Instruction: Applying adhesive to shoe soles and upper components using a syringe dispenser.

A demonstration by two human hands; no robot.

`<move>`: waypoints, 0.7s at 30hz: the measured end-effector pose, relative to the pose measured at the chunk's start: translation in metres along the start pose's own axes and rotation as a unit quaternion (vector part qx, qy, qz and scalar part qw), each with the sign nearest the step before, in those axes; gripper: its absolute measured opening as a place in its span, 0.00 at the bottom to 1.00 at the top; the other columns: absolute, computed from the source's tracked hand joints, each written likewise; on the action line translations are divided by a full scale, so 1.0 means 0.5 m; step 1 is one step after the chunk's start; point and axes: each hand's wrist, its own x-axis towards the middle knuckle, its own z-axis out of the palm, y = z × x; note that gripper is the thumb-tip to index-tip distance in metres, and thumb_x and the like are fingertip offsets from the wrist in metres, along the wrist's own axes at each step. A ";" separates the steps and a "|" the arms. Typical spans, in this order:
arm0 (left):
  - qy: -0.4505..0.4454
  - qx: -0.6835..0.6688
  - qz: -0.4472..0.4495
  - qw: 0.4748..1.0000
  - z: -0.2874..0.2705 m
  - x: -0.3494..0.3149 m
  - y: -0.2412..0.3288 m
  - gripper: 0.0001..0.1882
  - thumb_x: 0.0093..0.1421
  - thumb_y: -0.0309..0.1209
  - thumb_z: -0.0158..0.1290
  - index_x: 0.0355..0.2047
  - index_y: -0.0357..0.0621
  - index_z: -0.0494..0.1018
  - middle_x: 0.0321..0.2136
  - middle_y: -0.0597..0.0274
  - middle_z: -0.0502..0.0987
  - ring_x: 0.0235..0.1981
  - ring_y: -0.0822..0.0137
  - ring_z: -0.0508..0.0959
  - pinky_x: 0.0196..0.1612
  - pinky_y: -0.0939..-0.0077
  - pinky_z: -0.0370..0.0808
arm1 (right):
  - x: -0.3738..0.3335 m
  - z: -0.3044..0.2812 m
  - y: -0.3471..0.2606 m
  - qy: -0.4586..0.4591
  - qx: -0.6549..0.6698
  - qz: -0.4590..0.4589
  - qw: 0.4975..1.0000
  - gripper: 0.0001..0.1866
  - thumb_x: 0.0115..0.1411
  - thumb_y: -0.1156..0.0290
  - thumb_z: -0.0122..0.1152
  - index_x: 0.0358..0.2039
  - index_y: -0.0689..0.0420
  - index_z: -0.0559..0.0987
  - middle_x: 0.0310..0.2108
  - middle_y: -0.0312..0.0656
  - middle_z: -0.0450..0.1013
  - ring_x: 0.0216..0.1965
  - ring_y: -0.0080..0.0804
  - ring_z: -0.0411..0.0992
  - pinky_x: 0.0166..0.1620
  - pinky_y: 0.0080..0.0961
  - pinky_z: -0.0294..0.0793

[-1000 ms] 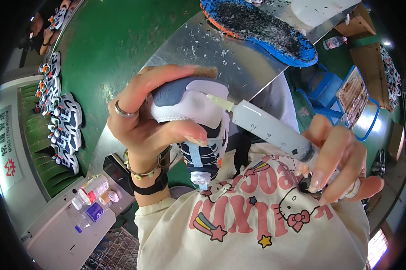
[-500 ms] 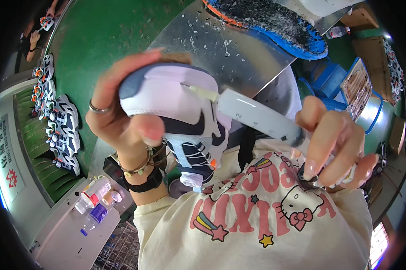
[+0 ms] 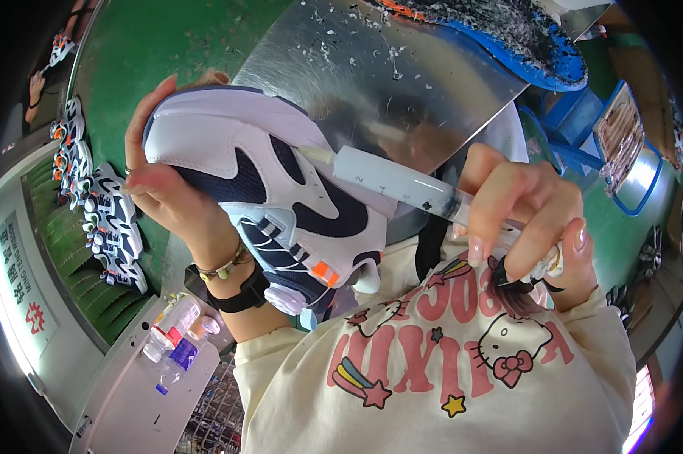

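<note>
My left hand (image 3: 167, 189) is closed around the toe end of a white and navy sneaker (image 3: 205, 144) with an orange tag and a round white dial. The shoe lies tilted, one side toward me. My right hand (image 3: 515, 208) grips a clear syringe (image 3: 394, 181) filled with something whitish. Its pale, narrow nozzle (image 3: 315, 154) is at the shoe's side, near the seam between upper and sole; whether it touches I cannot tell. A crumpled white piece (image 3: 546, 265) shows by the lower fingers of my right hand, partly hidden.
Ahead is a metal tabletop (image 3: 341, 83) with white scraps and a blue-edged, black-crusted pad (image 3: 500, 45). Several sneakers (image 3: 110, 219) are lined up at left, beside bottles (image 3: 178, 352) on a ledge. A blue chair (image 3: 576, 125) stands at right. Another person's hand (image 3: 35, 87) shows far left.
The shoe has turned in my left hand, so its side now shows instead of mostly its toe. The syringe and my right hand have moved left, with the nozzle further along the side.
</note>
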 end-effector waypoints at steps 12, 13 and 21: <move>0.021 0.002 -0.026 0.999 -0.003 0.005 -0.035 0.44 0.59 0.63 0.24 0.45 0.30 0.68 0.34 0.48 0.77 0.35 0.64 0.78 0.40 0.74 0.76 | -0.036 -0.027 0.026 -0.052 0.044 -0.003 0.998 0.29 0.63 0.61 0.32 0.10 0.58 0.72 0.28 0.51 0.72 0.25 0.33 0.62 0.33 0.29 0.59; 0.015 0.038 -0.021 0.999 -0.007 0.005 -0.032 0.44 0.59 0.63 0.24 0.45 0.30 0.68 0.34 0.48 0.77 0.35 0.64 0.78 0.41 0.74 0.76 | -0.038 -0.025 0.022 -0.046 0.051 0.003 0.998 0.28 0.62 0.62 0.33 0.10 0.59 0.72 0.27 0.51 0.72 0.25 0.33 0.62 0.33 0.29 0.59; 0.016 -0.002 -0.023 1.000 0.000 0.009 -0.045 0.42 0.61 0.60 0.23 0.46 0.28 0.67 0.37 0.47 0.76 0.37 0.64 0.78 0.43 0.74 0.76 | -0.063 -0.030 0.004 -0.041 -0.006 0.063 0.997 0.33 0.63 0.55 0.30 0.07 0.56 0.70 0.24 0.43 0.72 0.23 0.32 0.59 0.30 0.27 0.55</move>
